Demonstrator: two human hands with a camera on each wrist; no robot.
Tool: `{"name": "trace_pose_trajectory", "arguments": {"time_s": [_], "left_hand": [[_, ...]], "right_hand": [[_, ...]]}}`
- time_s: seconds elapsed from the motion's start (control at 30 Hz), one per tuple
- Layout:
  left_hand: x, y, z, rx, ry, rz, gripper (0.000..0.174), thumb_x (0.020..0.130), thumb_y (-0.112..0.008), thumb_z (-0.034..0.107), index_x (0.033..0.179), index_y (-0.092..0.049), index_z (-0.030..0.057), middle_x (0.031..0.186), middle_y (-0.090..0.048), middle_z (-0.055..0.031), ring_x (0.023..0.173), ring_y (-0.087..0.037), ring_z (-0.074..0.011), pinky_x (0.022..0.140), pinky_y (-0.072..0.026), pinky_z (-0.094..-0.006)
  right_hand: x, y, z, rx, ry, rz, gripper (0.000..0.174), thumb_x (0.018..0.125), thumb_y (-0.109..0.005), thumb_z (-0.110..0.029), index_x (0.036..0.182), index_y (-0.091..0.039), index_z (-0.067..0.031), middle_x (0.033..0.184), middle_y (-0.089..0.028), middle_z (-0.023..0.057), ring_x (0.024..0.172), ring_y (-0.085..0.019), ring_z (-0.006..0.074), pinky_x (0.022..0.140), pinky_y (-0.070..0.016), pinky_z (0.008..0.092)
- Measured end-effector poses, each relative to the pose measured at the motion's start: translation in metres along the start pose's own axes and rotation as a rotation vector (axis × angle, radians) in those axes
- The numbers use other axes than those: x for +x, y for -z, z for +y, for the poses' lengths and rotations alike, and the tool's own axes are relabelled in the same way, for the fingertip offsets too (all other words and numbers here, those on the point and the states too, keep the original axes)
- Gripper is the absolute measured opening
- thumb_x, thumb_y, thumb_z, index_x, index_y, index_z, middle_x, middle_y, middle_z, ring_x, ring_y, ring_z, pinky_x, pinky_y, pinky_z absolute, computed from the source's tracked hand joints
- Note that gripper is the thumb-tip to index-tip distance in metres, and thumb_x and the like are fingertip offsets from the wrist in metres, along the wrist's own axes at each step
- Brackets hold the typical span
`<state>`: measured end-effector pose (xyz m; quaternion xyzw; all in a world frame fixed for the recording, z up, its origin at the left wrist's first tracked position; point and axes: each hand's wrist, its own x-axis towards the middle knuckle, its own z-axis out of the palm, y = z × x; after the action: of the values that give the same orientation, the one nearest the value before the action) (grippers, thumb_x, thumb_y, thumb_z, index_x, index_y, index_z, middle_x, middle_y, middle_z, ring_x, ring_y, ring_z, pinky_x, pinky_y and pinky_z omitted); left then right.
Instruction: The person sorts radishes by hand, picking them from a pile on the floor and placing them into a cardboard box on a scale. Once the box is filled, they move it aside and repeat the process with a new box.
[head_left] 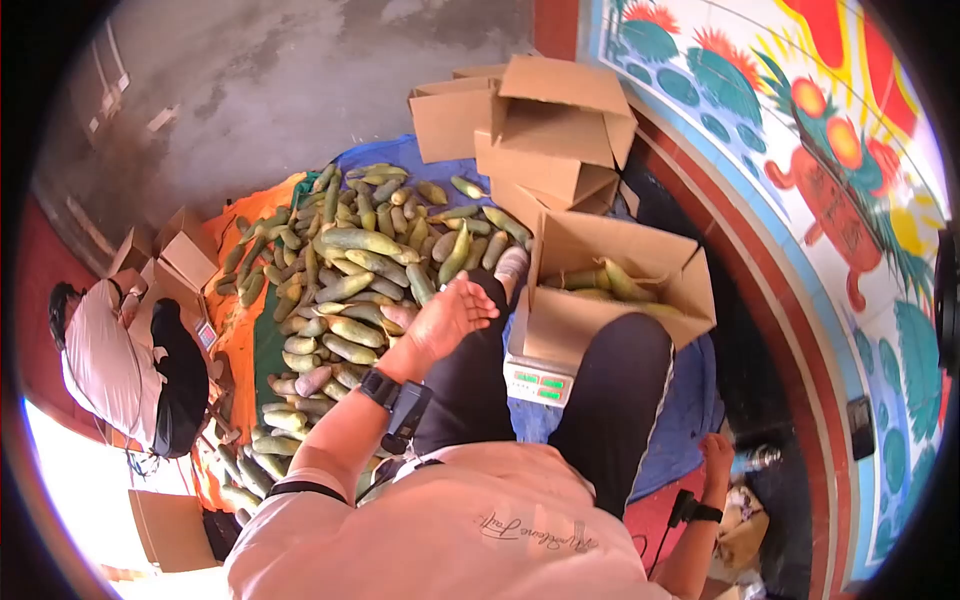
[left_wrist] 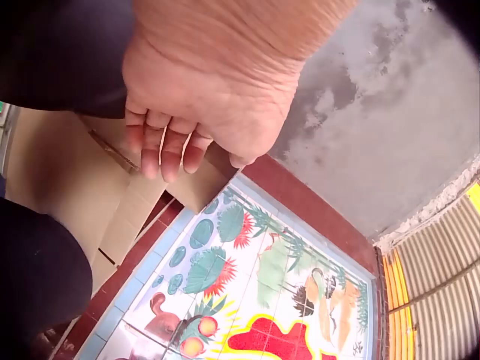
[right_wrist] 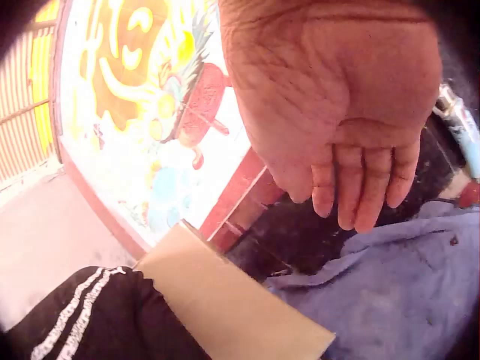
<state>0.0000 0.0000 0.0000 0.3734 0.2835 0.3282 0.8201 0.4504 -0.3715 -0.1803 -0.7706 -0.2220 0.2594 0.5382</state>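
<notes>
My left hand (head_left: 455, 318) is held out above my knee with relaxed fingers and nothing in it; behind it spreads a heap of large green-yellow cucumbers (head_left: 350, 330). In the left wrist view that hand (left_wrist: 210, 97) hangs palm toward the camera, fingers slightly bent. Out at the right side, my right hand (head_left: 715, 462) is empty too, and its fingers (right_wrist: 349, 184) look loosely straight in the right wrist view. Between my legs, an open cardboard box (head_left: 560, 330) with a few cucumbers (head_left: 625, 283) inside stands over a scale (head_left: 538, 383) with lit green digits.
More cardboard boxes (head_left: 550, 120) are stacked at the back. Blue (head_left: 690, 400) and orange (head_left: 240, 325) sheets cover parts of the floor. Another person (head_left: 110, 350) sits at the left near several boxes. A painted tile wall (head_left: 830, 200) curves along the right.
</notes>
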Motion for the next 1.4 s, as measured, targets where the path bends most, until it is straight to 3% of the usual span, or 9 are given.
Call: {"name": "trace_pose_trajectory", "arguments": {"time_s": [0.3, 0.47, 0.7, 1.07, 1.2, 1.23, 1.27, 1.33, 1.4], "left_hand": [[0.077, -0.004, 0.012, 0.334, 0.032, 0.141, 0.031, 0.092, -0.044, 0.035, 0.099, -0.051, 0.0052, 0.085, -0.058, -0.0066, 0.083, -0.057, -0.0156, 0.071, -0.0476, -0.0305], [0.121, -0.011, 0.013, 0.63, 0.019, 0.232, 0.038, 0.089, -0.049, 0.038, 0.104, -0.051, 0.0035, 0.083, -0.057, -0.0057, 0.071, -0.059, -0.0165, 0.062, -0.0491, -0.032], [0.155, -0.025, 0.011, 1.419, 0.0, 0.131, 0.064, 0.084, -0.043, 0.056, 0.06, -0.061, -0.0005, 0.065, -0.062, -0.0161, 0.074, -0.064, -0.0252, 0.072, -0.0482, -0.0376], [0.156, -0.043, 0.02, 1.423, 0.355, 0.066, 0.036, 0.078, -0.056, 0.032, 0.08, -0.066, -0.0023, 0.075, -0.067, -0.0102, 0.059, -0.066, -0.0207, 0.062, -0.0531, -0.0341], [0.235, 0.025, -0.05, 1.546, 0.347, -0.155, 0.025, 0.079, -0.054, 0.023, 0.076, -0.069, 0.0029, 0.076, -0.067, -0.01, 0.071, -0.066, -0.0204, 0.064, -0.0519, -0.0374], [0.218, 0.006, -0.044, 1.901, 0.236, -0.201, 0.019, 0.076, -0.055, 0.018, 0.079, -0.07, 0.0075, 0.079, -0.067, -0.0117, 0.071, -0.066, -0.0245, 0.064, -0.0528, -0.041], [0.221, 0.005, -0.039, 2.245, 0.009, -0.534, 0.019, 0.073, -0.056, 0.019, 0.081, -0.071, 0.0108, 0.078, -0.066, -0.0122, 0.072, -0.065, -0.0293, 0.066, -0.0529, -0.043], [0.204, -0.009, -0.028, 2.101, 0.051, -0.253, 0.016, 0.068, -0.058, 0.018, 0.076, -0.07, 0.0114, 0.074, -0.066, -0.0103, 0.074, -0.065, -0.03, 0.062, -0.0521, -0.042], [0.192, -0.005, -0.013, 2.385, -0.408, -0.55, 0.01, 0.065, -0.057, 0.013, 0.063, -0.066, 0.01, 0.065, -0.062, -0.0106, 0.065, -0.063, -0.0285, 0.055, -0.0489, -0.0407]], "right_hand": [[0.052, -0.061, -0.196, -0.198, 0.259, 0.034, 0.025, 0.092, -0.047, -0.021, 0.088, -0.059, 0.0004, 0.078, -0.059, 0.004, 0.07, -0.055, 0.0118, 0.064, -0.0446, 0.026], [0.125, -0.089, -0.218, -0.326, 0.41, 0.079, 0.03, 0.093, -0.047, -0.026, 0.091, -0.057, 0.002, 0.076, -0.058, 0.0061, 0.069, -0.054, 0.0141, 0.064, -0.0448, 0.0277], [0.176, -0.126, -0.224, -0.667, 0.473, -0.014, 0.031, 0.083, -0.058, -0.024, 0.096, -0.058, 0.0037, 0.082, -0.062, 0.0198, 0.077, -0.062, 0.0296, 0.071, -0.0467, 0.0367], [0.201, -0.129, -0.213, -0.923, 0.275, -0.136, 0.034, 0.076, -0.061, -0.024, 0.092, -0.062, 0.0064, 0.089, -0.061, 0.0272, 0.091, -0.059, 0.0391, 0.077, -0.0461, 0.0416], [0.202, -0.125, -0.212, -1.069, 0.289, -0.156, 0.035, 0.078, -0.057, -0.027, 0.093, -0.063, 0.0043, 0.092, -0.061, 0.0259, 0.091, -0.058, 0.0395, 0.078, -0.0457, 0.0442], [0.199, -0.124, -0.213, -1.059, 0.321, -0.161, 0.037, 0.08, -0.054, -0.03, 0.094, -0.062, 0.0036, 0.093, -0.061, 0.0259, 0.092, -0.057, 0.0401, 0.078, -0.0453, 0.0454], [0.212, -0.12, -0.198, -1.041, 0.29, -0.159, 0.04, 0.081, -0.053, -0.033, 0.096, -0.062, 0.0024, 0.094, -0.06, 0.026, 0.093, -0.056, 0.0408, 0.079, -0.0445, 0.0463], [0.198, -0.126, -0.209, -1.084, 0.362, -0.174, 0.043, 0.081, -0.052, -0.037, 0.097, -0.062, 0.0017, 0.097, -0.06, 0.0258, 0.095, -0.055, 0.0405, 0.082, -0.0435, 0.0474], [0.195, -0.13, -0.213, -1.08, 0.305, -0.139, 0.04, 0.081, -0.052, -0.037, 0.097, -0.063, -0.0014, 0.098, -0.06, 0.024, 0.095, -0.056, 0.0396, 0.082, -0.0439, 0.0471]]}}
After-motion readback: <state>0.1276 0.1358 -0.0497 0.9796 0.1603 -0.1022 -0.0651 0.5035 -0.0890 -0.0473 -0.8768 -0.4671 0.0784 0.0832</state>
